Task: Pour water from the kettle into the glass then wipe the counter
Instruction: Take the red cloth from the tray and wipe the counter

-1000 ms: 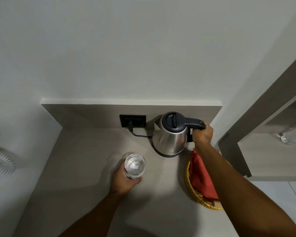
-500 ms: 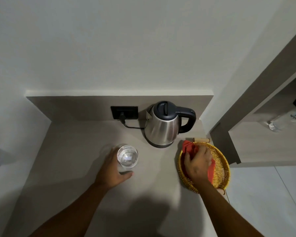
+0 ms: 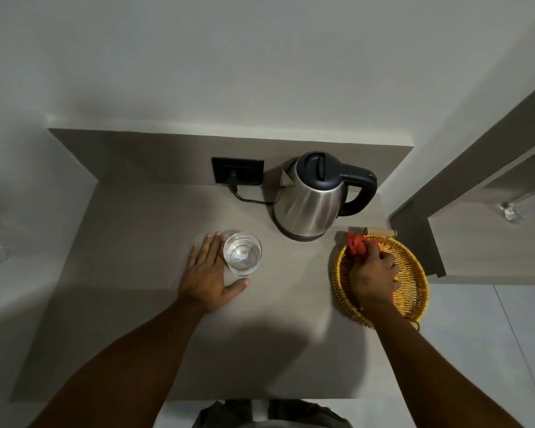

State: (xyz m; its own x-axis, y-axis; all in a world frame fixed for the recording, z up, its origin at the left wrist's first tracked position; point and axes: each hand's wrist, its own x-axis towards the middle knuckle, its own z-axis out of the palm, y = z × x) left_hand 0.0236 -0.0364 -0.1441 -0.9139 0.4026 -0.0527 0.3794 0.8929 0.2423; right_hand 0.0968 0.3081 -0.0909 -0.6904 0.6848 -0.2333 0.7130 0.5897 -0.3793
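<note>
Red, crumpled cloth point(image 3: 355, 244) is what matters at this point: it sits bunched at the far-left rim of the round yellow woven-wire basket point(image 3: 414, 273), and the right hand point(image 3: 372, 273) has its fingers curled closed over it, gripping the fabric — a grasp that reads as picking up the wiper for the counter step. The soft folds give under the fingers, while the basket's stiff radial wires hold their shallow bowl shape; a pale wooden handle shows at its far edge.

Left of that, the short clear drinking glass point(image 3: 242, 254) stands upright on the matte grey-beige laminate counter point(image 3: 136, 304), with water visible inside, so the pouring looks finished. The left hand point(image 3: 209, 278) lies flat and open beside it, fingers extended along the glass's left side and the thumb stretched under its near side — whether skin touches glass I cannot tell. It seems placed to steady or guard the glass while the other hand works.

Behind, the brushed stainless-steel kettle with its black plastic lid and handle point(image 3: 309, 202) rests upright on its base near the back wall, handle turned right toward the basket, nobody touching it. Its black cord point(image 3: 247, 197) runs to the black wall socket point(image 3: 238, 171) just left of the kettle, set in the grey upstand. No spill is visible on the smooth, evenly dull counter from here.
</note>
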